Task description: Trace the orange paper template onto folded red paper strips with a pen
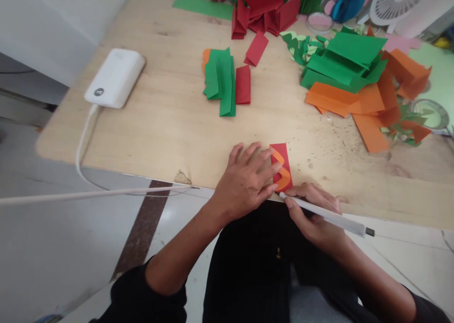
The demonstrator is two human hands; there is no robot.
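My left hand [244, 181] lies with its fingers spread, pressing a curvy orange paper cut-out [283, 177] onto a red paper piece [282, 150] near the table's front edge. Part of the cut-out is hidden beneath those fingers. To the right, my right hand [315, 209] is closed around a white pen [331, 215]. The pen's tip end points left, at the bottom of the red piece, while its dark other end sticks out past the hand.
Green folded paper [222, 79] and red folded paper [243, 84] lie beyond my hands. A white power bank [115, 77] with a cable sits at the left. Green sheets [345, 63], orange sheets [372, 100], red folded pieces [266, 11] and a small fan [400, 1] stand farther back.
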